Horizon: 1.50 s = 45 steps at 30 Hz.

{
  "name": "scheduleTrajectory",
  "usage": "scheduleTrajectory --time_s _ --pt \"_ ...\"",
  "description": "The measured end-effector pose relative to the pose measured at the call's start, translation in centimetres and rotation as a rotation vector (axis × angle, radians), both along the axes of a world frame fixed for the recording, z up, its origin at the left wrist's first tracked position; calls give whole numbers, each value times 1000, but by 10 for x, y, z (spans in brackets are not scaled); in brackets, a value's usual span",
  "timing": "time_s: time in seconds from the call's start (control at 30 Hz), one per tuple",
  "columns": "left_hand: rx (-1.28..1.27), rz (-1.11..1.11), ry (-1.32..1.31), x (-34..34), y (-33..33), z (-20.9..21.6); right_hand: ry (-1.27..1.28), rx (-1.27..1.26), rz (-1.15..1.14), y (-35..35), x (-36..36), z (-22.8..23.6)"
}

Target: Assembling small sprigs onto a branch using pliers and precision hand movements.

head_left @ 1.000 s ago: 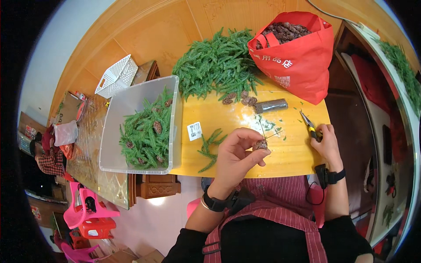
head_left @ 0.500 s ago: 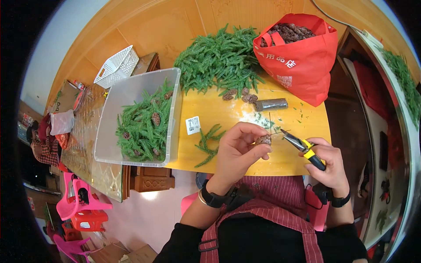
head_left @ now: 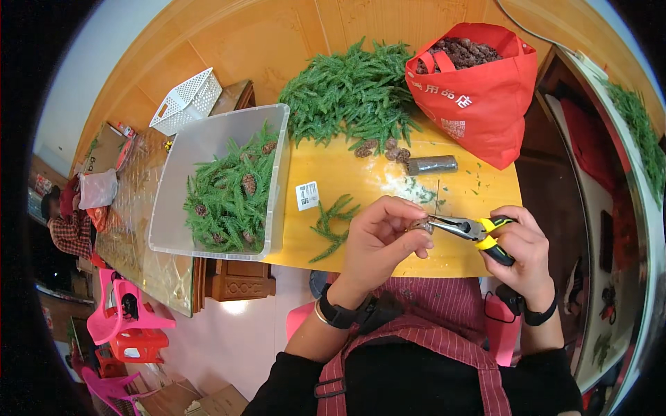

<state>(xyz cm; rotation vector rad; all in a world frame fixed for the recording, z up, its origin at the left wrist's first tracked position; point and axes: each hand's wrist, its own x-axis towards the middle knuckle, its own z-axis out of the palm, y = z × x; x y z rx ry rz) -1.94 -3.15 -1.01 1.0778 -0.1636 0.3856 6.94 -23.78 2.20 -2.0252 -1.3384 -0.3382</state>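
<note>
I am sitting at the near edge of the yellow tabletop (head_left: 361, 173), which is carrying everything I am working among. Its far side is being crowded by the heap of green fir sprigs (head_left: 350, 97) and, at the far right corner, the red bag (head_left: 479, 83) filled with pine cones. The clear plastic bin (head_left: 208, 149) of finished sprigs is standing hard against the tabletop's left edge. That is leaving open yellow surface in the middle and along the near edge, broken only by a loose sprig (head_left: 331, 225), a dark wire roll (head_left: 431, 165) and a few cones beside it. My left hand (head_left: 378, 243) is hovering over the near edge, its fingers (head_left: 409, 239) pinching a small pine cone (head_left: 419, 225) from which a thin wire is sticking upward. My right hand (head_left: 524, 249) is hanging just past the tabletop's near right corner, its fingers wrapped tight around the yellow-handled pliers (head_left: 472, 230), whose tips are meeting the pine cone.
</note>
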Motion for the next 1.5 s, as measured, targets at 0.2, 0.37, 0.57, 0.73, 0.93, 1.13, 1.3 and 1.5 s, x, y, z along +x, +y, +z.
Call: scheduleTrajectory --time_s 0.2,0.37,0.57,0.73,0.93,1.13,1.3,1.5 --pt "-42 -29 2 -1 1 -1 -161 -19 -13 3 0 5" --pt "-58 -26 -1 -1 2 -2 -161 -41 -6 2 0 7" --pt "5 25 -14 -2 3 0 -84 -52 -7 3 -2 6" --pt "21 45 -40 -2 3 0 -40 -47 -6 5 -3 6" --pt "155 153 -97 -1 2 -2 -51 -61 0 4 -3 5" --pt "-13 73 -30 -1 -1 7 -13 -23 11 5 -3 -1" --pt "-187 -179 243 -3 8 8 10 -32 12 4 -3 -5" --pt "-88 -45 122 1 3 4 30 -30 -5 4 -2 -6"
